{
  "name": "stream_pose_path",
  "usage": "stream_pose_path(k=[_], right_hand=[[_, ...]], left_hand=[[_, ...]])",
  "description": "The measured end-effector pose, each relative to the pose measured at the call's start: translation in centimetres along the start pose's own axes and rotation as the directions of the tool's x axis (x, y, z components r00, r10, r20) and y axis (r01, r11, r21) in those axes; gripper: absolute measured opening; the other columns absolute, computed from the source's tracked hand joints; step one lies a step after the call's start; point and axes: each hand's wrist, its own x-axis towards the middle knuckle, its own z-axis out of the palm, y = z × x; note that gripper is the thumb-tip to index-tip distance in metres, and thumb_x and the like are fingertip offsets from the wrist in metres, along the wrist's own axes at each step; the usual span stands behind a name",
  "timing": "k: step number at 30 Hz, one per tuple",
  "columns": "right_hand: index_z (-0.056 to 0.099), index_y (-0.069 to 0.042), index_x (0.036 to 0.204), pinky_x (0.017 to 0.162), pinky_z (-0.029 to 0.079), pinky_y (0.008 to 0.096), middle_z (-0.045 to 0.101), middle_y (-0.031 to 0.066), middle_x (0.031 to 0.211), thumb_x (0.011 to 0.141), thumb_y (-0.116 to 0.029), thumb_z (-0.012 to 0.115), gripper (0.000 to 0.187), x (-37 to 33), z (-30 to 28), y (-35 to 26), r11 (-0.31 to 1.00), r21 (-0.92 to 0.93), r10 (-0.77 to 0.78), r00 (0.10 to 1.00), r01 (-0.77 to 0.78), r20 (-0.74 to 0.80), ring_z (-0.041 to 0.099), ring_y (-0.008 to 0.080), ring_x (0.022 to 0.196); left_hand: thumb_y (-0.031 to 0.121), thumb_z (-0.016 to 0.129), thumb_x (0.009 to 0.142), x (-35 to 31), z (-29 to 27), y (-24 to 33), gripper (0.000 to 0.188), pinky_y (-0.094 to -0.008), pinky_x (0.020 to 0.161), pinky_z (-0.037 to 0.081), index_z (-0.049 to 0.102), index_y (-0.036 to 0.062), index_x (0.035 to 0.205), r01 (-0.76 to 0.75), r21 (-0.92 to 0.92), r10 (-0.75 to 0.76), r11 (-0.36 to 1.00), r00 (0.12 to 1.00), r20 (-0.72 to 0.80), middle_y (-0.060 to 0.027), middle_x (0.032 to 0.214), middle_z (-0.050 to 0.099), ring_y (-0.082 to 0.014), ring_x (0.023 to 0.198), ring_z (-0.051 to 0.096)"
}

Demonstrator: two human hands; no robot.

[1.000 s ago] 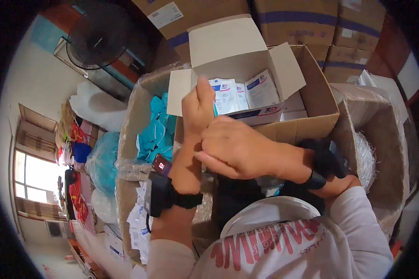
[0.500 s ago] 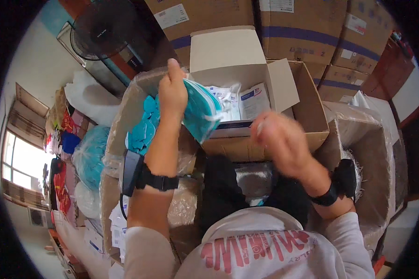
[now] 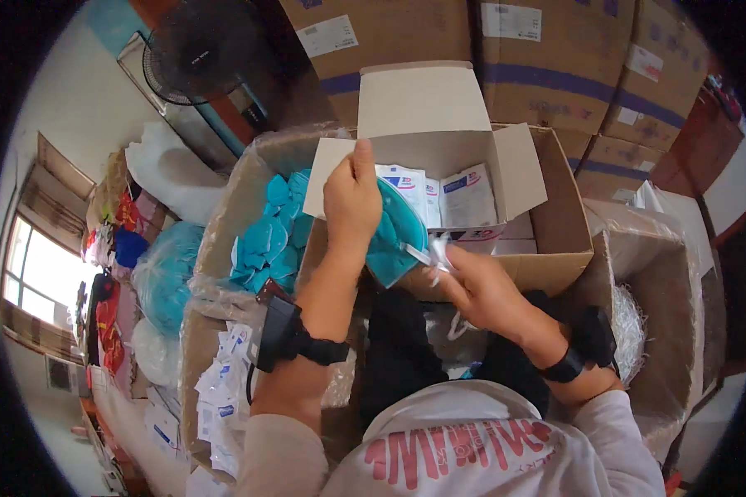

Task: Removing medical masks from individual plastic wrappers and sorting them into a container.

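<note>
My left hand [image 3: 352, 203] is closed round a small stack of teal face masks [image 3: 396, 236], held tilted in front of the small open carton. White elastic straps [image 3: 438, 253] gather at the masks' near right edge. Fingers of my right hand [image 3: 493, 290] are pinched on those straps, and a loose white loop [image 3: 458, 325] dangles beneath. Behind the masks, the small white-lined carton [image 3: 423, 101] stands with its flaps up. Inside it lie several white printed packets [image 3: 466, 195]. My left palm hides part of the masks.
The small carton rests in a larger cardboard box [image 3: 547, 267]. Loose teal masks [image 3: 265, 236] fill a plastic-lined box at left, with white packets [image 3: 222, 389] nearer me. A box at right holds white straps [image 3: 628, 331]. Stacked cartons [image 3: 547, 83] and a black fan [image 3: 195, 54] stand behind.
My right hand has come in from the right and closed on the white straps. My left hand, with the masks, has moved a little right and nearer me.
</note>
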Motion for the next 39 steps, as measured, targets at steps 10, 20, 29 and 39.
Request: stream_pose_path(k=[10, 20, 29, 39], right_hand=[[0.052, -0.007, 0.087, 0.053, 0.040, 0.0404, 0.052, 0.0111, 0.071, 0.074, -0.013, 0.060, 0.016, 6.2, 0.2, -6.3, 0.702, -0.053, -0.709, 0.704, 0.710, 0.039, 0.050, 0.0319, 0.061], [0.056, -0.006, 0.079, 0.062, 0.048, 0.0385, 0.059, 0.0121, 0.078, 0.075, -0.027, 0.056, 0.022, -0.4, -0.4, -7.3, 0.800, 0.019, -0.548, 0.718, 0.600, 0.429, 0.058, 0.0263, 0.070], [0.054, -0.002, 0.073, 0.050, 0.033, 0.0231, 0.047, -0.0001, 0.064, 0.092, -0.038, 0.039, 0.043, -12.8, -19.7, 1.8, 0.981, 0.067, 0.170, 0.625, -0.184, -0.762, 0.041, 0.0078, 0.054], [0.059, 0.004, 0.095, 0.075, 0.044, 0.0323, 0.063, 0.0137, 0.085, 0.088, -0.028, 0.050, 0.034, -26.9, -25.2, 15.3, 0.517, -0.214, 0.464, 0.482, -0.829, -0.743, 0.058, 0.0215, 0.080]], left_hand=[[0.049, 0.034, 0.090, 1.3, 2.4, 1.4, 0.061, -0.0429, 0.062, 0.042, 0.062, -0.0038, 0.073, 0.176, 0.047, -0.179, 0.983, 0.981, 0.074, -0.0266, 0.071, 0.058, -0.0389, 0.074, 0.059], [0.046, 0.031, 0.091, 9.9, 0.5, -3.3, 0.064, -0.0458, 0.058, 0.042, 0.058, -0.0076, 0.071, 0.161, 0.033, -0.132, 0.986, 0.897, -0.423, -0.0238, 0.068, 0.060, -0.0374, 0.065, 0.057], [0.057, 0.039, 0.086, 7.2, -6.8, -6.7, 0.046, -0.0246, 0.046, 0.035, 0.043, 0.0171, 0.064, 0.512, -0.706, -0.172, 0.490, 0.850, 0.497, 0.0038, 0.054, 0.039, -0.0117, 0.047, 0.040], [0.054, 0.036, 0.088, -1.5, -6.5, -7.5, 0.047, -0.0217, 0.042, 0.027, 0.040, 0.0136, 0.065, 0.512, -0.680, -0.271, 0.525, 0.858, 0.436, 0.0036, 0.055, 0.034, -0.0080, 0.045, 0.033]])
